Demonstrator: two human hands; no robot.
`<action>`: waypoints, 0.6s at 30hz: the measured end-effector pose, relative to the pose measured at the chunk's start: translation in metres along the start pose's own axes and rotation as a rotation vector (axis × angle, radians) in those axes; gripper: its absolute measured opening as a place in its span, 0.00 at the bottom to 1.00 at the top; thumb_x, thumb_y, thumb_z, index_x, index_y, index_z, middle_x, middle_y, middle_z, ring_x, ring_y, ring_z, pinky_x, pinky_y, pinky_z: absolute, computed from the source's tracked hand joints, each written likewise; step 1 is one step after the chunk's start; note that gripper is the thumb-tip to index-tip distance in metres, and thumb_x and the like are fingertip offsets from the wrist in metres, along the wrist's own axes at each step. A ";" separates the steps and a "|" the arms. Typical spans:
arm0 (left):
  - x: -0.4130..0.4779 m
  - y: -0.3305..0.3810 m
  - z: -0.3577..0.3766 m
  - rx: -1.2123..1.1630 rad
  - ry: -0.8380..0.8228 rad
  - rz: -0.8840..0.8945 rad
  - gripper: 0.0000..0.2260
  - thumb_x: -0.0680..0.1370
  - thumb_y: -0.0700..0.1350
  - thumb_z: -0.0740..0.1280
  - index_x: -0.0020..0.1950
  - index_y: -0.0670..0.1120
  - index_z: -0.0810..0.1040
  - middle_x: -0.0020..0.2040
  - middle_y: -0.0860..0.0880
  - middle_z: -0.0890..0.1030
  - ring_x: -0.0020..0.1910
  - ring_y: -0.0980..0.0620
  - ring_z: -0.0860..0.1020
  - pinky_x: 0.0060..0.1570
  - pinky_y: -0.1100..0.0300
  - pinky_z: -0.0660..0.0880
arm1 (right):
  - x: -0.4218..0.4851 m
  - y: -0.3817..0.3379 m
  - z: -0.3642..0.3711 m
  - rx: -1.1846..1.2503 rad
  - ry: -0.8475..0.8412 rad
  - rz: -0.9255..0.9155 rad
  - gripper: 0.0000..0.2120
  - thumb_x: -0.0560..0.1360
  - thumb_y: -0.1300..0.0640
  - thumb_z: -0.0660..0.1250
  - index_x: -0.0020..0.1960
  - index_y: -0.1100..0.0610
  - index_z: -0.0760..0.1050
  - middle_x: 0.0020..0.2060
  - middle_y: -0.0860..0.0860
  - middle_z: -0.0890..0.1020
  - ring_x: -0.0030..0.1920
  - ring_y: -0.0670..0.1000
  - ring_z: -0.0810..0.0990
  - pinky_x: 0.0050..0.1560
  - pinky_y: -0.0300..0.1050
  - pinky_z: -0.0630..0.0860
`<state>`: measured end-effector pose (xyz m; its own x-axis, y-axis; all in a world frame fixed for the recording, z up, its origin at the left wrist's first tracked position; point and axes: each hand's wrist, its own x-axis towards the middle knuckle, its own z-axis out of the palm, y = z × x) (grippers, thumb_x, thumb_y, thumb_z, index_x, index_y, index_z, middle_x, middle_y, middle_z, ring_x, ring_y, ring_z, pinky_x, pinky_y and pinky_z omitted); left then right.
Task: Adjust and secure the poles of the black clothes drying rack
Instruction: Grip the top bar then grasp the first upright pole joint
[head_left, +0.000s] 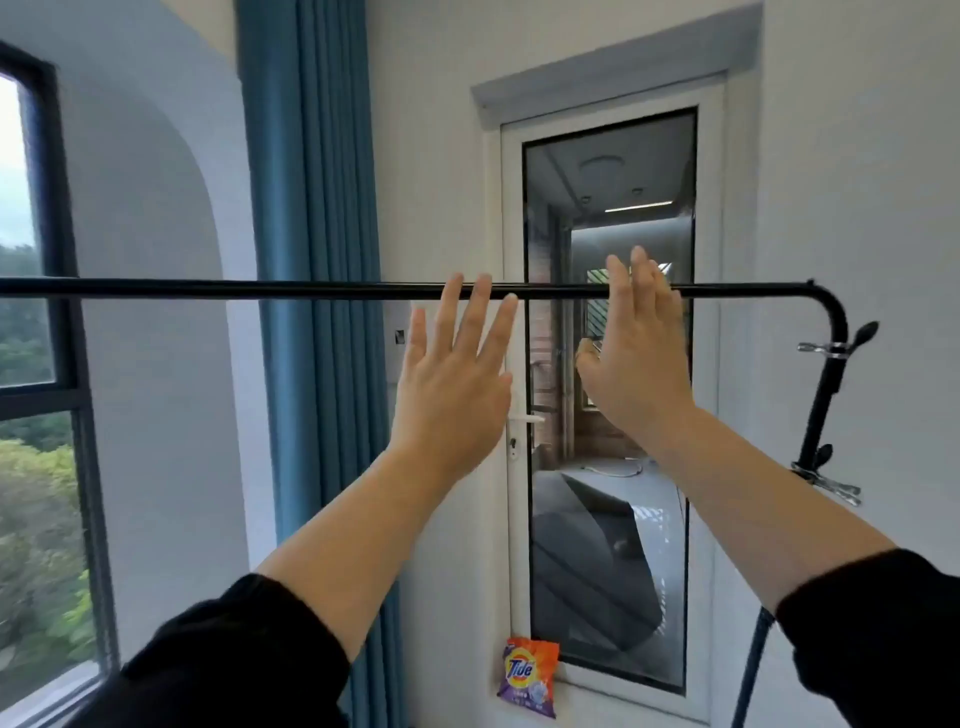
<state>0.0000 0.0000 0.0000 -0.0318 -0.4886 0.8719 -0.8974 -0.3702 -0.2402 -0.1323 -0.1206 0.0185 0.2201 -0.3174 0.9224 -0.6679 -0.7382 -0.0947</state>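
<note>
The black rack's top pole (260, 289) runs level across the view at head height and bends down at the right into an upright pole (827, 395). My left hand (452, 374) is raised with fingers spread, its fingertips overlapping the top pole near the middle. My right hand (636, 353) is also up and flat, fingers together, crossing the pole a little to the right. Neither hand is wrapped around the pole. Two metal clips with black knobs, an upper clip (836, 347) and a lower clip (826, 480), sit on the upright.
Behind the rack is a white glass door (608, 519) with a handle (524, 417). A blue curtain (317, 208) hangs to the left, with a window (36, 312) beyond it. A Tide detergent bag (529, 675) leans at the door's foot.
</note>
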 end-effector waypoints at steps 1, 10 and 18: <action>0.007 0.005 0.001 0.008 0.005 0.006 0.29 0.81 0.52 0.51 0.76 0.48 0.38 0.79 0.45 0.40 0.77 0.43 0.37 0.72 0.44 0.36 | 0.005 0.005 -0.002 -0.019 -0.011 0.027 0.35 0.74 0.57 0.61 0.76 0.60 0.48 0.77 0.60 0.50 0.77 0.60 0.47 0.77 0.58 0.47; 0.086 0.065 0.038 0.005 0.068 0.098 0.28 0.80 0.47 0.53 0.77 0.43 0.46 0.79 0.42 0.48 0.77 0.41 0.42 0.70 0.47 0.36 | 0.053 0.083 0.015 -0.109 -0.120 0.069 0.40 0.72 0.54 0.64 0.76 0.57 0.46 0.77 0.58 0.50 0.77 0.58 0.47 0.77 0.57 0.47; 0.172 0.116 0.109 0.052 -0.008 0.132 0.27 0.79 0.53 0.56 0.75 0.43 0.55 0.77 0.41 0.58 0.77 0.40 0.51 0.74 0.43 0.50 | 0.095 0.195 0.058 -0.175 -0.151 -0.027 0.40 0.73 0.43 0.65 0.76 0.55 0.50 0.77 0.55 0.53 0.77 0.56 0.49 0.76 0.59 0.49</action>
<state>-0.0613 -0.2131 0.0760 -0.1444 -0.5424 0.8276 -0.8613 -0.3428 -0.3749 -0.2008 -0.3296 0.0661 0.3346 -0.3938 0.8561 -0.7703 -0.6377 0.0077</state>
